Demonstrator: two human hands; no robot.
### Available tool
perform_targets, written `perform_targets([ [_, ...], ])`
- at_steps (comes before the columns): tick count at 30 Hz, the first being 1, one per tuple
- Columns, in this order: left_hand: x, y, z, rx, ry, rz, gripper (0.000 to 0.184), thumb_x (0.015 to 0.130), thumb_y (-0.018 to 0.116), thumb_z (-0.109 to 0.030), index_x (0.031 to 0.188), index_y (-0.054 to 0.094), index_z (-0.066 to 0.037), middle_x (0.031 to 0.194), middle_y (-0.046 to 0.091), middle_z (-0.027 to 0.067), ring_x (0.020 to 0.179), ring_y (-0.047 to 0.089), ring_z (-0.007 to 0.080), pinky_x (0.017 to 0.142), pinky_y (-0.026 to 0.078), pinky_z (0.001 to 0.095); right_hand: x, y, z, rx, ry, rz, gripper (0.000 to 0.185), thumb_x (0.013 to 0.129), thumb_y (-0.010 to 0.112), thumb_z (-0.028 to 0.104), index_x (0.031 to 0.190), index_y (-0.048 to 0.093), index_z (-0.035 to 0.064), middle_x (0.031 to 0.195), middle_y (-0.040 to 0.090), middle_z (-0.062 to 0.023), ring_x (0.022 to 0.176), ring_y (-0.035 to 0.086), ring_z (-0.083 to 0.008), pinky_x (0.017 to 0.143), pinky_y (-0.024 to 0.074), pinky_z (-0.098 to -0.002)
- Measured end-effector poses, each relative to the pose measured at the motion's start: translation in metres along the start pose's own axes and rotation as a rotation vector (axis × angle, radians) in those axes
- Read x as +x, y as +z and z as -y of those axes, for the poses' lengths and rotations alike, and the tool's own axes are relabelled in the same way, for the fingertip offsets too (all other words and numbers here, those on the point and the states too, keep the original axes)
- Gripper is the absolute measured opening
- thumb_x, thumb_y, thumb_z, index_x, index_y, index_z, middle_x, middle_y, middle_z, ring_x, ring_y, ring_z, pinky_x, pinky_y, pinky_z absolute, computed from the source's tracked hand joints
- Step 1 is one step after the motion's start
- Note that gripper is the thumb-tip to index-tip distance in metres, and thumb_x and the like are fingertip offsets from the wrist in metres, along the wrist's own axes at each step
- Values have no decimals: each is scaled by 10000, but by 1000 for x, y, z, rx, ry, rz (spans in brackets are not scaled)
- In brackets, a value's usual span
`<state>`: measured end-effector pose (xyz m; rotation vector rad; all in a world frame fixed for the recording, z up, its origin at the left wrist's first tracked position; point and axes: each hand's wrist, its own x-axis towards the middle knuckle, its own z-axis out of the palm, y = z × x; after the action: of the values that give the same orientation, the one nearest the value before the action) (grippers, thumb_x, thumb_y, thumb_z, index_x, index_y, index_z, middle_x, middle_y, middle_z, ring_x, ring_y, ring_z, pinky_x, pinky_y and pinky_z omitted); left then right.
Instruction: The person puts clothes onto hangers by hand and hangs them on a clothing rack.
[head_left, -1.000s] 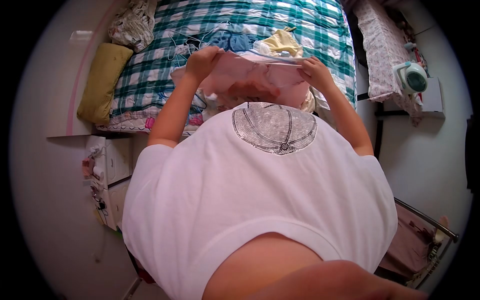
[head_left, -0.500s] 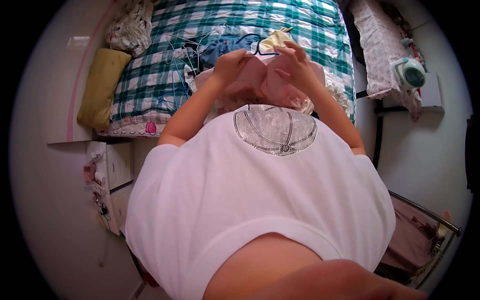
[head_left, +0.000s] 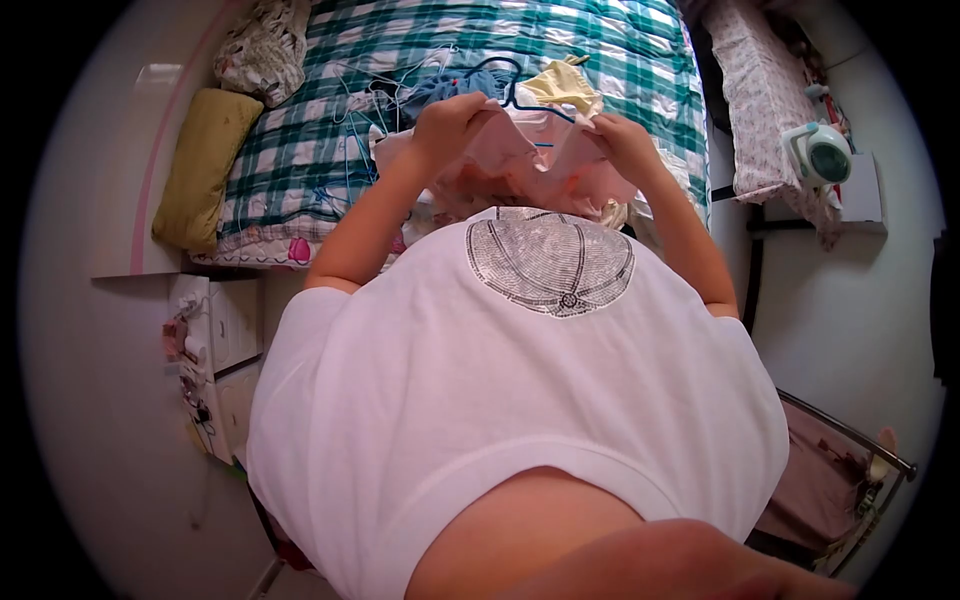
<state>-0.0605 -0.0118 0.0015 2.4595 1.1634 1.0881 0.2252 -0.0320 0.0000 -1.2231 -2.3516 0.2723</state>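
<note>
Plaid quilt (head_left: 640,50) lies behind. Left hand (head_left: 447,132) and right hand (head_left: 626,148) grip a pink garment (head_left: 500,182) with closed fingers. Even tension should avoid snagging the blue hanger (head_left: 546,110).

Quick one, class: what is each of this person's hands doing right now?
Left hand: closed, holding the edge of a pale pink, reddish-patterned cloth.
Right hand: closed, holding the same cloth farther along.

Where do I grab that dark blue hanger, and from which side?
Probably its curved hook, from above: that part arches out past the pink cloth and beyond the left hand and right hand, uncovered.
</note>
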Motion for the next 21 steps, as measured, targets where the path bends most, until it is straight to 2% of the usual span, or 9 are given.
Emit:
perform_targets([
  [3,-1,1,-5,-15,16,18,95,803,542,-164,819,554,-71,702,540,132,627,541,312,535,428,342,3,2,18,47,-25,-103,110,775,584,133,760,522,43,681,528,-123,616,531,-290,547,413,-343],
  [7,-3,-4,4,6,39,51,111,802,546,-176,814,554,-66,709,536,135,645,539,311,545,426,347,-5,-1,7,173,92,-210,163,749,626,156,720,525,32,630,505,-118,556,506,-274,512,396,-330],
  [10,-8,-11,16,4,32,-14,156,787,560,-197,745,524,-50,704,542,132,660,534,317,568,434,364,-15,-10,-3,119,107,-327,175,729,649,149,710,535,17,607,488,-105,528,478,-252,499,383,-314],
  [13,-16,-21,34,74,-112,83,155,779,570,-197,769,554,-43,732,549,133,677,532,322,605,436,356,-24,-23,-11,165,200,-333,174,715,659,135,711,535,13,601,477,-101,521,472,-246,492,379,-309],
  [16,-16,-25,42,90,89,41,165,775,576,-200,842,571,-49,770,557,132,698,539,315,632,434,349,-26,-27,-10,120,147,-357,171,703,669,129,713,544,13,608,487,-90,523,477,-234,490,383,-297],
  [19,-10,-28,32,-23,83,75,188,770,582,-194,881,563,-44,801,562,138,725,548,307,657,432,344,-27,-29,-8,122,112,-369,173,698,673,126,715,548,8,612,494,-85,529,483,-229,494,389,-290],
  [21,-12,-25,31,-162,-72,231,194,775,572,-175,908,558,-34,818,569,117,724,559,277,659,437,320,-27,-30,-6,126,103,-364,170,695,675,119,721,552,4,622,498,-84,531,487,-226,496,392,-287],
])
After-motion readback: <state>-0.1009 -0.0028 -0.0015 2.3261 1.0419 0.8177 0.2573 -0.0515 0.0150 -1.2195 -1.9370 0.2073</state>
